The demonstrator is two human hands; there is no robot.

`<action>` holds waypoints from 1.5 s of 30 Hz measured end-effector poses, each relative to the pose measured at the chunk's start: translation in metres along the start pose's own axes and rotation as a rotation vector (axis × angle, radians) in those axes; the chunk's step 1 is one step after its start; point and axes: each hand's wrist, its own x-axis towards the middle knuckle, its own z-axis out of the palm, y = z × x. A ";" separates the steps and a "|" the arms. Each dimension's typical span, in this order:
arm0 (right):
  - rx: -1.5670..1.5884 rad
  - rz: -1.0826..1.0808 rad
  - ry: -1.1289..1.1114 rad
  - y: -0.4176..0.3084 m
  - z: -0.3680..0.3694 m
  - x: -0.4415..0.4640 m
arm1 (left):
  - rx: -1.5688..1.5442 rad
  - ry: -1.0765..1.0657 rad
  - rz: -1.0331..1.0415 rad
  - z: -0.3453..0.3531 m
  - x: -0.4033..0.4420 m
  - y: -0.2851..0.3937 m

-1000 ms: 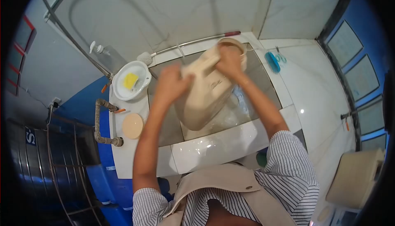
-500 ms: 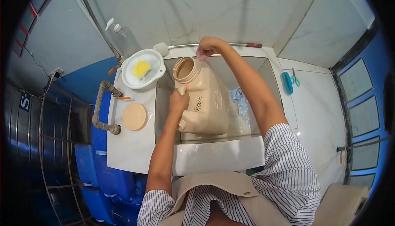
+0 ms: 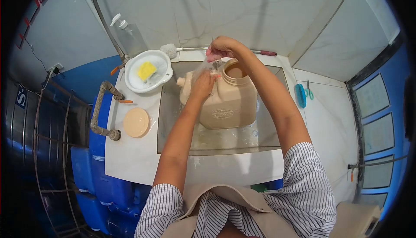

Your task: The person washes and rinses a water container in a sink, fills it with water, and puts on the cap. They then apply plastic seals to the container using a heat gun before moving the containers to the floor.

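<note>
A beige plastic jug (image 3: 229, 108) with a wide open mouth stands in the sink (image 3: 273, 140), its mouth to the right and a small spout to the left. My left hand (image 3: 203, 86) is closed on the top of the jug, at the handle, which it mostly hides. My right hand (image 3: 223, 47) is above the far side of the jug, fingers pinched together; something pink shows at the fingertips, too small to name. A clear, blurred streak, film or water, runs between my two hands. The jug's round beige lid (image 3: 136, 122) lies on the left counter.
A white basin (image 3: 149, 85) holding suds and a yellow sponge (image 3: 146, 70) sits back left, beside a pump bottle (image 3: 131, 38). Behind the sink lies a long-handled brush (image 3: 169, 50). A pipe tap (image 3: 104, 108) rises at left. Scissors (image 3: 308, 91) and a turquoise brush (image 3: 300, 95) lie right.
The jug has been turned in the sink, so its mouth now points right and its written side is out of sight. My left hand moved up and away with it. A clear streak appeared between my hands.
</note>
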 end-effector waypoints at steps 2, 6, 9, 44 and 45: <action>-0.044 -0.026 0.003 0.000 0.000 -0.005 | 0.056 -0.045 0.082 -0.023 0.002 0.015; -0.279 -0.181 0.032 0.027 -0.008 -0.008 | 0.188 -0.299 -0.092 -0.042 -0.005 0.040; -1.258 -0.377 -0.060 0.065 0.009 -0.029 | 0.145 -0.220 -0.370 -0.033 -0.025 0.046; -1.063 -0.782 0.729 -0.149 0.037 -0.120 | -1.547 0.293 -0.837 -0.225 -0.253 0.035; -1.190 -0.713 0.731 -0.148 0.043 -0.116 | -1.646 0.236 -0.965 -0.216 -0.264 0.038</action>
